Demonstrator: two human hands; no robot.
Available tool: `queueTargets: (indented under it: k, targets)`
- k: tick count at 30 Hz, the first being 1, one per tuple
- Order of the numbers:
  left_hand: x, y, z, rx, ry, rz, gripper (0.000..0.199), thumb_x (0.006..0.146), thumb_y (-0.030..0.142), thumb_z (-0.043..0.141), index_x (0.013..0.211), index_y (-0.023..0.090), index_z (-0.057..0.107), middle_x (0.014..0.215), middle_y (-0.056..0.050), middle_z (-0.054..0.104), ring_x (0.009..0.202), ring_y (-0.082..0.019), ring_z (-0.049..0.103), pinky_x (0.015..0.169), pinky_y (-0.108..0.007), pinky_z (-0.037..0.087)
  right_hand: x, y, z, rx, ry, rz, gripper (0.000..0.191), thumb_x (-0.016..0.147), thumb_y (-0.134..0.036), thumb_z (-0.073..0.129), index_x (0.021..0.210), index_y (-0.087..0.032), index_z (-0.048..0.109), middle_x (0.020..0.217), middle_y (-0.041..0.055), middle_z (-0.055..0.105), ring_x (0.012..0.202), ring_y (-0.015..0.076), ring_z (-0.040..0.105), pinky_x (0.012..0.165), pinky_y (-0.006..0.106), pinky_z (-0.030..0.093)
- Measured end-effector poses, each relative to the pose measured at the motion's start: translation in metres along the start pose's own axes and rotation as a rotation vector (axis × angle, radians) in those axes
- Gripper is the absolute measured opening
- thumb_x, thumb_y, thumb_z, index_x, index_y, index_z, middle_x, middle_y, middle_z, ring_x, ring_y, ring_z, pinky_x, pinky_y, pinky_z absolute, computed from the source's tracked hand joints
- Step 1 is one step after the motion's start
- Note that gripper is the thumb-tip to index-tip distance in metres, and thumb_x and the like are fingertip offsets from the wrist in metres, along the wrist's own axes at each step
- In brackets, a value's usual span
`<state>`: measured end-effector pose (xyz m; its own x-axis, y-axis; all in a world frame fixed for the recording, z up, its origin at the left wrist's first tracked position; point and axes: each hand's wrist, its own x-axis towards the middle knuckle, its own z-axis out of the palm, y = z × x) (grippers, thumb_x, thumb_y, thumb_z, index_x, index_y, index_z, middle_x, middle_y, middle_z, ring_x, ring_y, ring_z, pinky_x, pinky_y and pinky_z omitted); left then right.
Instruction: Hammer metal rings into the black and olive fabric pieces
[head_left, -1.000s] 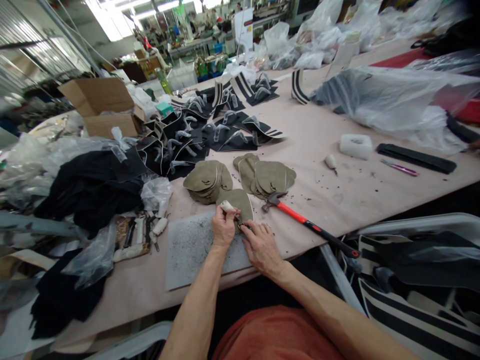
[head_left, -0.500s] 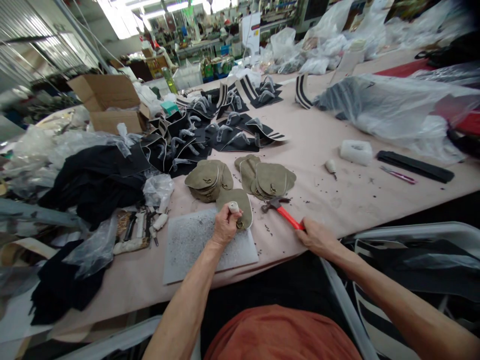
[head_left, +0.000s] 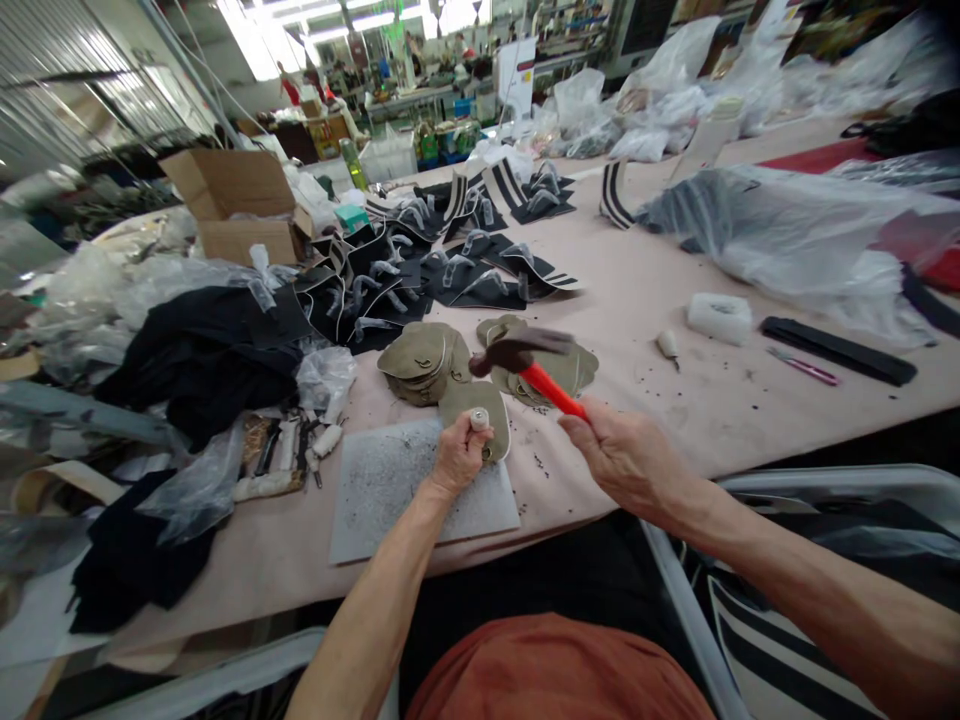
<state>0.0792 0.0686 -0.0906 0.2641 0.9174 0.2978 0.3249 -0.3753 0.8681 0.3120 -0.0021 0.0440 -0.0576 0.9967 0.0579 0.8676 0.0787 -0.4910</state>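
My left hand is closed around an upright hole punch whose top is wrapped in white; its lower end is hidden by my fingers. Under it lies an olive fabric piece with a metal ring, partly over a scuffed white board. My right hand grips the red handle of a claw hammer, its head raised and slightly blurred above the fabric. Behind are two stacks of similar olive pieces, a left stack and a right stack, the latter partly covered by the hammer.
Black pieces with plastic-wrapped straps spread behind the stacks. To the right lie another white-wrapped tool, a white roll, pink-handled snips and a black strip. Leftward are loose tools and a cardboard box.
My right hand has lifted the hammer off the table, up and left toward the punch. My left hand still holds the punch on the olive piece. The view has shifted slightly.
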Motion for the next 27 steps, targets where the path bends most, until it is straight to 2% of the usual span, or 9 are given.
queueTargets:
  k: [3,5,9,11,12,16,17,21,27]
  targets:
    - [0.000,0.000,0.000,0.030,-0.003,-0.010,0.008,0.092,0.029,0.056,0.092,0.021,0.057,0.084,-0.005,0.076,0.076,-0.018,0.071,0.070,-0.029,0.053,0.008,-0.006,-0.010,-0.241,-0.196,-0.070,0.029,0.100,-0.039,0.039,0.086,-0.020,0.054,0.064,0.0043,0.061,0.048,0.0141,0.048,0.051,0.029,0.021]
    - [0.000,0.000,0.000,0.033,0.000,-0.012,0.008,0.092,0.029,0.056,0.094,0.021,0.057,0.084,-0.004,0.076,0.076,-0.018,0.071,0.070,-0.029,0.053,0.012,-0.011,-0.023,-0.236,-0.179,-0.083,0.028,0.100,-0.040,0.042,0.084,-0.021,0.053,0.060,0.0026,0.058,0.047,0.0137,0.046,0.051,0.029,0.021]
    - [0.000,0.002,-0.001,0.009,-0.003,-0.012,0.010,0.092,0.027,0.056,0.100,0.021,0.058,0.087,-0.005,0.077,0.079,-0.019,0.073,0.075,-0.031,0.055,0.011,-0.026,-0.042,0.053,0.315,-0.064,0.036,0.102,-0.050,0.033,0.081,-0.024,0.046,0.057,-0.0012,0.049,0.048,0.0133,0.042,0.051,0.027,0.027]
    - [0.000,0.002,-0.001,0.012,-0.008,-0.019,0.010,0.092,0.027,0.056,0.100,0.021,0.059,0.088,-0.005,0.076,0.080,-0.019,0.073,0.075,-0.031,0.055,0.008,-0.027,-0.035,0.157,0.413,-0.071,0.037,0.102,-0.052,0.029,0.082,-0.025,0.044,0.058,-0.0009,0.050,0.049,0.0138,0.044,0.052,0.027,0.030]
    - [0.000,0.002,-0.001,0.017,-0.010,-0.018,0.009,0.092,0.027,0.056,0.098,0.021,0.059,0.087,-0.005,0.076,0.079,-0.019,0.073,0.075,-0.031,0.055,0.006,-0.025,-0.028,0.140,0.349,-0.075,0.037,0.102,-0.051,0.030,0.081,-0.024,0.044,0.058,-0.0006,0.050,0.048,0.0137,0.044,0.051,0.027,0.029]
    - [-0.001,-0.001,-0.001,0.044,-0.022,-0.013,0.007,0.092,0.026,0.055,0.092,0.021,0.059,0.085,-0.005,0.075,0.075,-0.019,0.071,0.070,-0.029,0.054,0.005,-0.008,-0.008,-0.128,-0.154,-0.075,0.029,0.099,-0.044,0.044,0.079,-0.023,0.049,0.055,0.0005,0.052,0.044,0.0127,0.040,0.050,0.029,0.021]
    - [-0.001,-0.002,-0.001,0.046,-0.023,-0.013,0.006,0.092,0.026,0.055,0.093,0.021,0.059,0.084,-0.005,0.075,0.074,-0.019,0.071,0.070,-0.029,0.053,0.006,-0.007,-0.009,-0.146,-0.157,-0.059,0.029,0.099,-0.043,0.044,0.080,-0.022,0.050,0.057,0.0011,0.053,0.046,0.0132,0.042,0.050,0.029,0.022]
    - [-0.001,-0.002,-0.002,0.041,-0.007,-0.003,0.007,0.091,0.025,0.057,0.096,0.021,0.059,0.086,-0.005,0.075,0.077,-0.019,0.071,0.073,-0.030,0.054,0.008,-0.014,-0.017,-0.045,0.086,0.004,0.034,0.103,-0.042,0.029,0.088,-0.022,0.051,0.065,0.0032,0.059,0.055,0.0150,0.050,0.056,0.027,0.030]
    - [-0.002,0.003,-0.004,0.049,-0.012,-0.026,0.007,0.090,0.023,0.056,0.095,0.020,0.060,0.084,-0.005,0.074,0.074,-0.019,0.070,0.069,-0.030,0.054,0.011,-0.002,-0.006,-0.137,-0.256,0.010,0.023,0.097,-0.038,0.048,0.083,-0.021,0.056,0.065,0.0044,0.062,0.053,0.0150,0.049,0.054,0.029,0.025]
